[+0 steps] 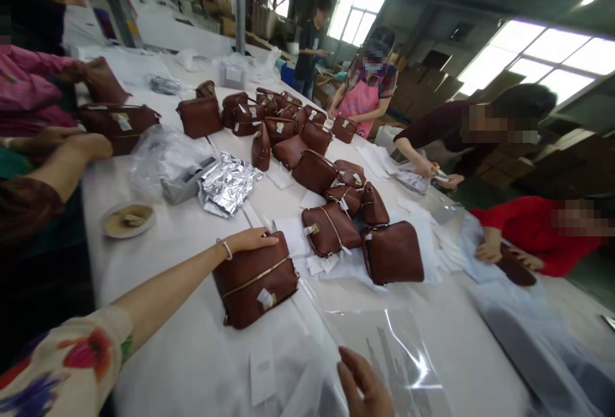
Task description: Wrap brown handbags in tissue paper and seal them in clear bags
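My left hand [254, 238], with a bracelet at the wrist, rests on the upper edge of a brown leather bag [259, 279] with a gold zip and a small white tag. Its thumb side is out of sight behind the bag, and the fingers press together on the leather. At the bottom edge my right hand [364, 384] shows only partly, fingers curved and apart, holding nothing visible. Beside it lies a clear plastic sheet [401, 340]. A white card [262, 372] lies below the bag.
Several brown bags [331, 228] spread over the white table [182, 289]. Crumpled foil [228, 183], clear plastic [158, 154] and a plate [128, 220] are at the left. People work around the table, one in red sleeves [500, 218] at the right.
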Demonstrator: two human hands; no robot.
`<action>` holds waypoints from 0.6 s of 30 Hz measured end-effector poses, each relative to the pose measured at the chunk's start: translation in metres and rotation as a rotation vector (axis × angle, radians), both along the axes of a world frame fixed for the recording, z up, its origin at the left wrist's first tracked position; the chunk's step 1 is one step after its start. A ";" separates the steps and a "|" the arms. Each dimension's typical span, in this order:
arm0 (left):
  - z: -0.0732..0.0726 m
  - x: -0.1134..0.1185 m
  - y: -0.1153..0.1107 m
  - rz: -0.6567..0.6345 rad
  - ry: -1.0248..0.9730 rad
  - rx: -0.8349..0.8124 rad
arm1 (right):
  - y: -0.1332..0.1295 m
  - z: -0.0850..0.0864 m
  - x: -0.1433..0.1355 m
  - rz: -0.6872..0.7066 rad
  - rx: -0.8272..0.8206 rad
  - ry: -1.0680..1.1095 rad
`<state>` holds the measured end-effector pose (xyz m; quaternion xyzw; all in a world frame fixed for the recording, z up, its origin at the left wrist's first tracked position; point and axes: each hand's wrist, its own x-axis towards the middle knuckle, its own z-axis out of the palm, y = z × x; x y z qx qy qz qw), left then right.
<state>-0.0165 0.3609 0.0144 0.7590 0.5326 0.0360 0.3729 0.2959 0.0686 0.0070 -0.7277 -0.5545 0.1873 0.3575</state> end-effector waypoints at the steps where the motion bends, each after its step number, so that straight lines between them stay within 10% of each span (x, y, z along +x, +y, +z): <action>1: -0.006 -0.005 0.000 -0.019 0.003 0.002 | 0.012 -0.006 -0.017 0.062 -0.010 -0.001; 9: -0.041 0.028 0.055 0.100 0.126 0.197 | 0.049 -0.025 -0.151 0.339 -0.403 -0.153; 18: -0.059 0.066 0.098 0.047 0.269 0.071 | 0.050 -0.014 -0.182 0.310 -0.629 -0.116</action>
